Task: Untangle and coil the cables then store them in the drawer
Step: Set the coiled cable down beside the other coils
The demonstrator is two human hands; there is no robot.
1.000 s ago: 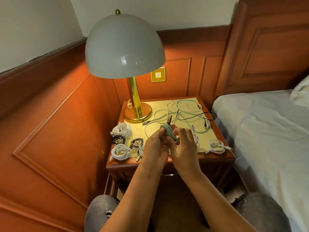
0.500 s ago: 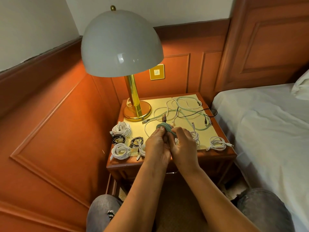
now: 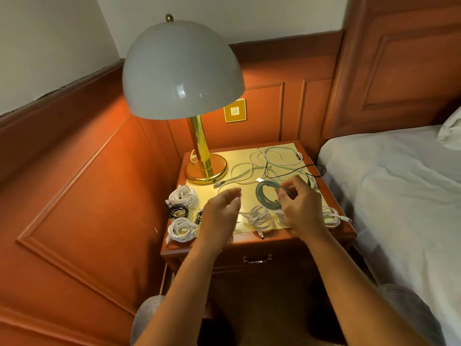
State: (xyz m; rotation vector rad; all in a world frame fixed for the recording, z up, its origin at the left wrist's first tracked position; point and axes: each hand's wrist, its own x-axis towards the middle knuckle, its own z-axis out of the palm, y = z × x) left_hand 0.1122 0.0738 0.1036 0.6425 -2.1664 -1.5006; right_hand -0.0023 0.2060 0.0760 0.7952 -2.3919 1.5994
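Head view: right hand (image 3: 300,208) fingers pinch round green rubbery cable coil (image 3: 266,197); left hand (image 3: 220,212) fingers loose, blurred.

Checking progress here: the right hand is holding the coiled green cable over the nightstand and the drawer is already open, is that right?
Not quite. The head view shows the drawer closed, its handle flush at the front. The right hand does hold the coiled green cable over the nightstand.
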